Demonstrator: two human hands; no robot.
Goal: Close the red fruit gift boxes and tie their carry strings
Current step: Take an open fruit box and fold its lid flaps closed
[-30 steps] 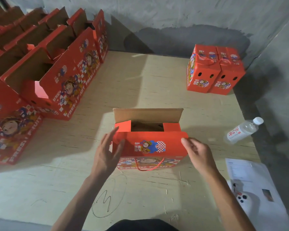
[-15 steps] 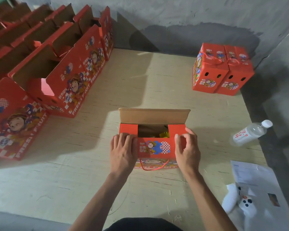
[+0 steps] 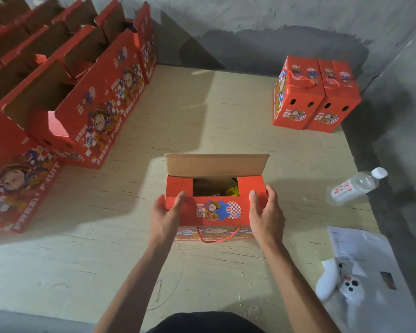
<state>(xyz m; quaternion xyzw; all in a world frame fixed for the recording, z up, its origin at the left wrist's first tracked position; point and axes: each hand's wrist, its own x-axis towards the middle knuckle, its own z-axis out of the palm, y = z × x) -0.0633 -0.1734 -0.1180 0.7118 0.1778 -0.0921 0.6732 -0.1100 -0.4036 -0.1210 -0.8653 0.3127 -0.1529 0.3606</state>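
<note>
Two hands frame one small red gift box [image 3: 214, 207] in the head view, near the middle of the pale wooden table [image 3: 202, 111]. The left hand [image 3: 165, 217] holds the box's left end, thumb laid on the front panel and fingers wrapped round the corner. The right hand [image 3: 265, 212] grips the right end the same way, thumb on the red side flap, fingers curled behind the edge. Both red side flaps are folded in over the top, while the plain brown back flap [image 3: 216, 164] stands upright behind them, so the top is not closed. Something dark and a bit of yellow show through the gap between the flaps. A red carry string [image 3: 217, 237] hangs in a loop down the box's front, untied.

Left of and beyond this box stands a row of larger open boxes [image 3: 87, 111] with their flaps up. Beyond it to the right, near the grey wall, two closed boxes [image 3: 315, 97] sit touching, strings across their tops. Right of the held box lies a water bottle [image 3: 356, 186] on its side; nearer the person on that side are a sheet of paper [image 3: 360, 246] and a white controller [image 3: 339, 282].
</note>
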